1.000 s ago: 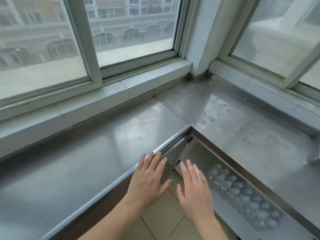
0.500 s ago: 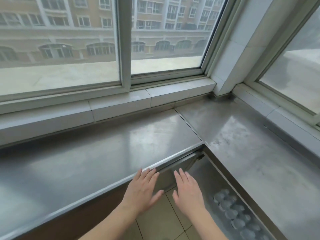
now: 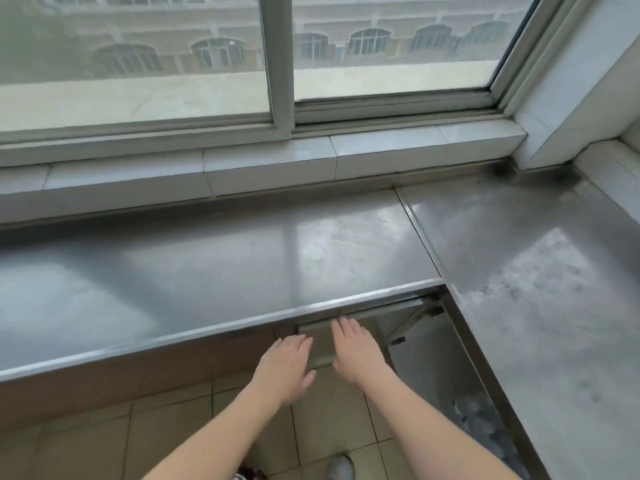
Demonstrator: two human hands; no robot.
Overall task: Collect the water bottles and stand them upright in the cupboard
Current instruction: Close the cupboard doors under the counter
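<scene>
Below, a steel counter (image 3: 214,268) under the window (image 3: 138,57); left hand (image 3: 285,367) and right hand (image 3: 358,351) flat, fingers straight and together, seemingly touching the cupboard door (image 3: 320,346).

Both forearms are bare to the lower edge of the view, with no sleeve showing. The left hand (image 3: 285,367) and right hand (image 3: 358,353) carry no rings, watch or gloves. A pale shoe (image 3: 341,467) shows at the bottom edge.
</scene>
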